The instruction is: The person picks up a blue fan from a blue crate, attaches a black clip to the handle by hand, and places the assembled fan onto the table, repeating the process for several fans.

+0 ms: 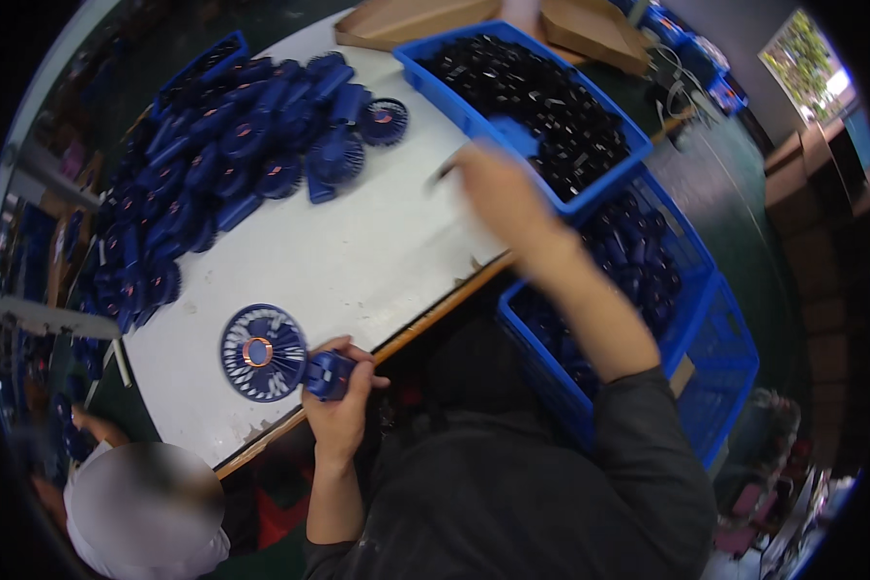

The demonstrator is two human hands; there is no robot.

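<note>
My left hand point(338, 401) is wrapped round the handle of a dark blue handheld fan point(264, 353) at the table's near edge. The fan's round grille faces up, with a copper-coloured ring at its centre. Smeared by motion, my right hand point(501, 193) is over the white table point(358, 256), beside the near left rim of a blue tray point(469, 118). A small dark part point(442, 173) shows at its fingertips, too blurred to make out its kind. Many small black parts point(561, 116) fill the tray.
A large heap of blue handheld fans point(242, 145) covers the table's far left. Blue crates point(720, 333) with more fans stand below the table at right. Cardboard boxes point(396, 21) lie at the far edge. A person in a white cap point(145, 507) is at lower left.
</note>
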